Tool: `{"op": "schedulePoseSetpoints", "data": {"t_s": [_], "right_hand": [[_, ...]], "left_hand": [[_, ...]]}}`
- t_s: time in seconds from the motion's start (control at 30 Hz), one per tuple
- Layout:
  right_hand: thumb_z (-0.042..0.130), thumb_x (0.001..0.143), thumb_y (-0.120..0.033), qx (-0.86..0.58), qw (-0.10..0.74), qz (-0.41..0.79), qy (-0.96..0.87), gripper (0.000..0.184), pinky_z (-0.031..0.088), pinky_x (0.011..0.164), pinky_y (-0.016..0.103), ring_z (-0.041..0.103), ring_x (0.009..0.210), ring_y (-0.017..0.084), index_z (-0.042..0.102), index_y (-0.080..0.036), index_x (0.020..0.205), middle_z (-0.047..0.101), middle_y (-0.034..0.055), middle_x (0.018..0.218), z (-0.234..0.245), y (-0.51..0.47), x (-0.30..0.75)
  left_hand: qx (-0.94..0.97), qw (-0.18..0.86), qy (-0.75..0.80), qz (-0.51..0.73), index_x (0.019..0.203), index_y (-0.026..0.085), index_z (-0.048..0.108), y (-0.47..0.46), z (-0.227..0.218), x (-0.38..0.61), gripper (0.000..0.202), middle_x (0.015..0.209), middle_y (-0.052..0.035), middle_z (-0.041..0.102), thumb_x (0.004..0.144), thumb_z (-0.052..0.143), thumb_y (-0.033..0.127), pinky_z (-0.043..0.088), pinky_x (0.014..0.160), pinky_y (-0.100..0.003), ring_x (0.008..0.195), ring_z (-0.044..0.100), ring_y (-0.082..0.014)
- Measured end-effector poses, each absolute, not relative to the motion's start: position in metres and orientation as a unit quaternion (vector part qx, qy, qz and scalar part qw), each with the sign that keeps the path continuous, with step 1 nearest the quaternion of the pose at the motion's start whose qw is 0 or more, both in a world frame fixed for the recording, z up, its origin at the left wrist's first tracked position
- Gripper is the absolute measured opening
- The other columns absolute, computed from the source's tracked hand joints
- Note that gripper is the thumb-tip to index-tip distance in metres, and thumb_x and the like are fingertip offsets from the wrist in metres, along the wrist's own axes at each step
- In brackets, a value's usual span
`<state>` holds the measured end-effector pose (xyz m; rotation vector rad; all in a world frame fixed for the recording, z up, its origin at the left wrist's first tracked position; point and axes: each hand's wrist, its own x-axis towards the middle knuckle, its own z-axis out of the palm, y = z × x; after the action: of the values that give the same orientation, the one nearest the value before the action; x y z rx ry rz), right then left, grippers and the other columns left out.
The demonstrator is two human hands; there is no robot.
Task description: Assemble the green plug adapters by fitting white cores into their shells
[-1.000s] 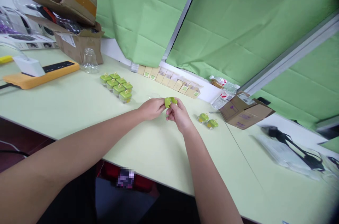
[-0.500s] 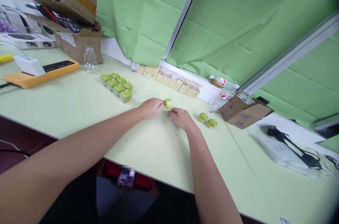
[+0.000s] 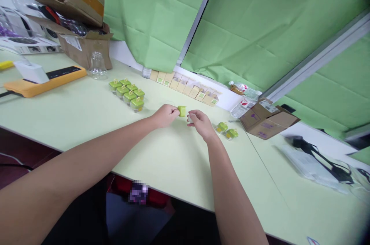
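Observation:
My left hand point(image 3: 167, 115) pinches a small green lid point(image 3: 182, 111) above the middle of the table. Just right of it, my right hand point(image 3: 200, 123) is closed around a small whitish piece point(image 3: 190, 119), mostly hidden by the fingers; its kind cannot be made out. The two hands are apart. Behind my left hand a faint clear container point(image 3: 170, 103) partly shows. Several small clear containers with green looped lids point(image 3: 129, 96) stand grouped to the left. Two similar lidded containers point(image 3: 222, 127) stand to the right of my right hand.
Small tan boxes point(image 3: 185, 86) line the wall. A cardboard box point(image 3: 261, 119) and plastic bottles point(image 3: 243, 108) stand at the right. An orange power strip point(image 3: 54, 80), a clear jar point(image 3: 97, 66) and cardboard boxes point(image 3: 86, 44) occupy the left. The table's front edge point(image 3: 162, 190) is near me.
My right hand has drawn slightly away to the right from the green lid, and the whitish piece in it shows more. The lid has turned and risen a little in my left hand.

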<state>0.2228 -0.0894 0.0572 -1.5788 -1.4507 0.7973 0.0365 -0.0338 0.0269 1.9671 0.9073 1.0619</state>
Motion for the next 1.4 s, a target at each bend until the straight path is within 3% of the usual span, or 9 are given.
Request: {"op": "schedulePoseSetpoints", "data": {"t_s": [0.2,0.47,0.57,0.67,0.8,0.97,1.13,1.4], "right_hand": [[0.064,0.081,-0.049,-0.550,0.489,0.436,-0.518,0.032,0.047,0.054,0.025,0.061,0.063,0.013,0.067,-0.021,0.096,0.063,0.0007,0.077,0.060,-0.090,0.208],[0.075,0.072,-0.050,-0.550,0.467,0.447,-0.528,0.033,0.042,0.053,0.023,0.055,0.061,0.011,0.068,-0.019,0.082,0.058,-0.0015,0.070,0.060,-0.092,0.209],[0.076,0.072,-0.050,-0.558,0.466,0.442,-0.526,0.033,0.041,0.052,0.023,0.055,0.061,0.011,0.067,-0.019,0.080,0.058,-0.0016,0.069,0.058,-0.091,0.209],[0.075,0.072,-0.052,-0.555,0.473,0.440,-0.525,0.034,0.042,0.052,0.023,0.055,0.060,0.012,0.065,-0.020,0.078,0.058,-0.0014,0.069,0.057,-0.090,0.208],[0.076,0.070,-0.044,-0.535,0.476,0.461,-0.523,0.033,0.052,0.062,0.026,0.062,0.069,0.014,0.069,-0.021,0.093,0.067,0.0013,0.084,0.057,-0.091,0.206],[0.077,0.069,-0.034,-0.517,0.515,0.468,-0.499,0.042,0.056,0.076,0.032,0.071,0.082,0.018,0.068,-0.023,0.108,0.071,0.0044,0.100,0.062,-0.093,0.209],[0.080,0.071,-0.042,-0.529,0.550,0.391,-0.514,0.047,0.052,0.068,0.026,0.069,0.091,0.018,0.067,-0.024,0.112,0.072,0.0045,0.106,0.062,-0.091,0.212],[0.084,0.066,-0.042,-0.501,0.554,0.366,-0.555,0.049,0.056,0.087,0.036,0.067,0.090,0.017,0.068,-0.022,0.108,0.070,0.0047,0.107,0.057,-0.089,0.205]], "left_hand": [[0.731,0.419,0.337,0.420,0.054,0.019,0.048,-0.030,0.024,0.037,0.028,0.052,0.0030,0.049,0.080,0.043,0.028,0.034,0.054,-0.026,0.051,0.045,-0.0116],[0.759,0.377,0.316,0.426,0.070,0.018,0.057,-0.028,0.022,0.034,0.023,0.058,0.0042,0.052,0.087,0.047,0.030,0.036,0.054,-0.023,0.054,0.048,-0.0107],[0.761,0.339,0.313,0.456,0.082,0.017,0.065,-0.027,0.022,0.035,0.021,0.072,0.0016,0.062,0.088,0.051,0.030,0.041,0.058,-0.023,0.060,0.052,-0.0101],[0.729,0.380,0.314,0.475,0.094,0.017,0.071,-0.024,0.021,0.039,0.023,0.082,-0.0022,0.068,0.088,0.055,0.032,0.048,0.063,-0.023,0.067,0.059,-0.0116],[0.644,0.496,0.304,0.496,0.092,0.015,0.070,-0.020,0.021,0.043,0.021,0.085,-0.0049,0.068,0.086,0.060,0.032,0.053,0.059,-0.023,0.075,0.063,-0.0142],[0.580,0.547,0.306,0.521,0.086,0.013,0.067,-0.018,0.024,0.044,0.011,0.084,-0.0043,0.067,0.088,0.059,0.021,0.058,0.066,-0.027,0.076,0.064,-0.0128],[0.575,0.561,0.305,0.511,0.087,0.012,0.066,-0.019,0.026,0.044,0.013,0.085,-0.0039,0.067,0.092,0.054,0.017,0.058,0.070,-0.028,0.079,0.064,-0.0126],[0.579,0.560,0.270,0.527,0.083,0.013,0.062,-0.019,0.023,0.047,0.010,0.080,-0.0013,0.063,0.090,0.058,0.017,0.060,0.070,-0.028,0.074,0.062,-0.0106]]}}
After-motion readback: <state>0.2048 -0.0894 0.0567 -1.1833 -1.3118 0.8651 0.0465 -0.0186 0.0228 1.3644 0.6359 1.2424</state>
